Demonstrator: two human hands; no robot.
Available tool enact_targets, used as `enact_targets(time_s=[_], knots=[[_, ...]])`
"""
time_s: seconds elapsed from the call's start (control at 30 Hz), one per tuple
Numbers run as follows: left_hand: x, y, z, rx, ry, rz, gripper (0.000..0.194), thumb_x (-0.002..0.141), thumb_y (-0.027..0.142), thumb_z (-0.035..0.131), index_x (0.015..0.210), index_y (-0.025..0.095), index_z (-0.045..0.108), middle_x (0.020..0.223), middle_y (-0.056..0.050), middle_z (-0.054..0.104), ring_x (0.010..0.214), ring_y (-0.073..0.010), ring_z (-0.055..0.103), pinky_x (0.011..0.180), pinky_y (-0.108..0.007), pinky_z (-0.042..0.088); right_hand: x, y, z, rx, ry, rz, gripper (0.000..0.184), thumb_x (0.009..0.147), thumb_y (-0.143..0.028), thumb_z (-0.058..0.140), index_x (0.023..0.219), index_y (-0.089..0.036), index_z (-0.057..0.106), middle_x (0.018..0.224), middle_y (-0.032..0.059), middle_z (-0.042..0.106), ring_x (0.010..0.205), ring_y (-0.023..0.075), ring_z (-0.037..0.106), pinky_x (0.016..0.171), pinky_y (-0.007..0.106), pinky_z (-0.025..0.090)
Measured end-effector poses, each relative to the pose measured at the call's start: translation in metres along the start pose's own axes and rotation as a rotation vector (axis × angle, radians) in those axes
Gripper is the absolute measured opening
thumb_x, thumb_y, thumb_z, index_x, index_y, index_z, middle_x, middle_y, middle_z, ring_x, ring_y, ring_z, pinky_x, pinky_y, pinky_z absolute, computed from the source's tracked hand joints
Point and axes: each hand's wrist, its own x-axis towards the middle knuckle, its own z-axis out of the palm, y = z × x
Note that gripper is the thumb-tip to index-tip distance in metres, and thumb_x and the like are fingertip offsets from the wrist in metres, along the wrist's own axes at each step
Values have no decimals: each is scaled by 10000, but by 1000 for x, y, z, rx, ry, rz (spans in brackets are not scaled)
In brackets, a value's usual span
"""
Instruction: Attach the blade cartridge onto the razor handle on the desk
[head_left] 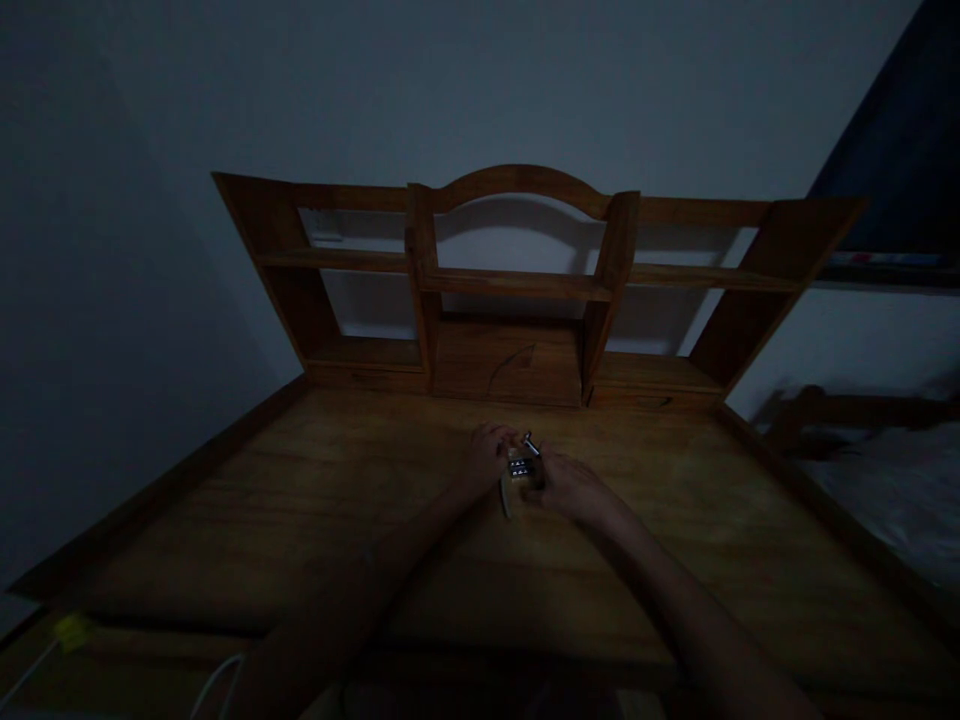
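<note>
In the dim head view both of my hands are close together over the middle of the wooden desk. My left hand point(490, 455) has its fingers curled inward; whatever is in them, if anything, is too dark to make out. A thin pale strip point(505, 498) lies just below those fingertips. My right hand point(564, 482) is closed, and a small shiny metal piece point(531, 444) sticks out at its fingertips toward the upper left. Between the hands is a small dark block point(521, 468) with rows of bright marks. Whether either hand touches that block is unclear.
A wooden hutch point(517, 285) with shelves and small drawers stands along the desk's point(360, 480) back edge. Raised rims border the desk's sides. At the lower left are a yellow object point(71, 632) and a white cable point(217, 682). A dark curtain point(900, 160) hangs at right.
</note>
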Motion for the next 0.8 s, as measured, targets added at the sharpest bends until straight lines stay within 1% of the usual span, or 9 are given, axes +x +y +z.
enact_targets(time_s=[0.07,0.17,0.23,0.33,0.43,0.53,0.63,0.73,0.8], knots=[[-1,1,0,56,3,37,206,789,214,556,931,221,705,977,-92,605,1043,-288,488,1051,-460,280,1,1,-3,-67,11,25,552,752,-254,635,1268,-174,453,1080,112,668,984,273,635,755,299,411],[-2,1,1,128,27,88,221,816,214,531,954,228,703,996,-98,613,1044,-288,497,1045,-458,285,4,7,-6,-162,76,85,592,761,-171,586,1323,-146,401,1086,151,661,982,286,638,745,306,407],[-2,1,2,111,39,93,191,825,249,552,941,234,703,984,-94,614,1058,-289,494,1060,-454,266,8,14,-6,-205,127,136,594,773,-147,573,1336,-137,385,1086,171,653,969,291,641,735,308,408],[-1,2,2,71,45,86,140,820,314,596,870,238,703,932,-85,611,1064,-293,490,1079,-453,238,13,22,-5,-240,179,207,572,764,-101,573,1308,-111,400,1064,190,648,936,292,647,722,306,410],[0,2,1,61,44,75,125,802,310,617,863,237,699,947,-86,609,1077,-297,484,1087,-459,229,17,26,-3,-247,242,225,554,764,-77,570,1291,-90,400,1060,200,646,909,289,649,702,299,407],[0,1,1,87,42,62,166,755,260,651,913,238,697,976,-87,610,1114,-307,473,1096,-471,216,20,20,-4,-199,339,197,430,872,-206,526,1268,-81,417,1031,196,660,890,280,651,694,297,402],[0,0,1,128,25,68,234,730,207,639,956,232,695,1008,-95,614,1119,-314,479,1094,-478,224,21,11,-4,-139,405,139,343,956,-350,421,1180,-105,505,935,169,690,834,262,659,680,292,390],[1,-2,0,134,13,95,240,745,183,598,961,231,694,1003,-91,626,1075,-301,506,1076,-473,262,20,5,-3,-99,414,65,284,961,-338,397,1037,-152,597,875,129,705,784,237,662,658,278,373],[2,-4,1,192,-6,121,241,772,177,562,972,223,687,1006,-84,636,1059,-284,516,1054,-460,304,18,4,-2,-48,407,5,252,946,-303,409,948,-171,624,848,100,707,762,220,659,647,268,367]])
